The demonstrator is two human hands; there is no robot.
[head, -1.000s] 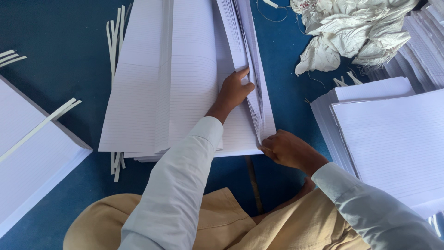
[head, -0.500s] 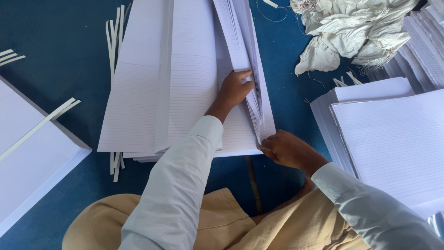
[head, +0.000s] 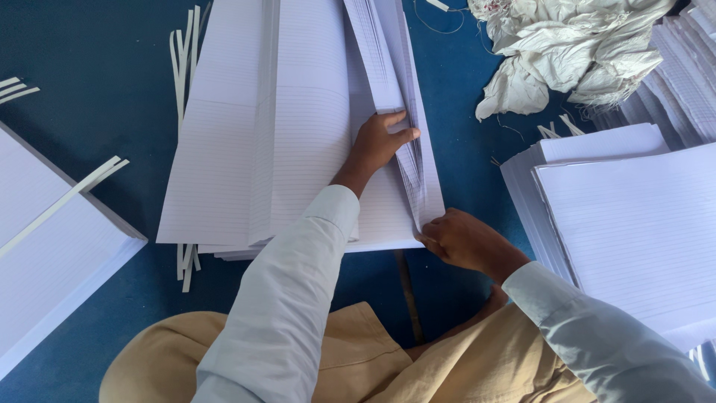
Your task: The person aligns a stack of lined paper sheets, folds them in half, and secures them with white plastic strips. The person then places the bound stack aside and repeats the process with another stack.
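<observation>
Frame centre: left hand (head: pixel 380 142) is pinching lifted ruled sheets (head: pixel 391 82); right hand (head: pixel 462 240) is gripping the stack's (head: pixel 246 149) lower corner.

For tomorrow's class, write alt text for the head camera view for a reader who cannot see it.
A person's left hand and right hand grip a lifted sheaf of ruled sheets on a wide paper stack over blue floor; crumpled cloth lies beyond.
</observation>
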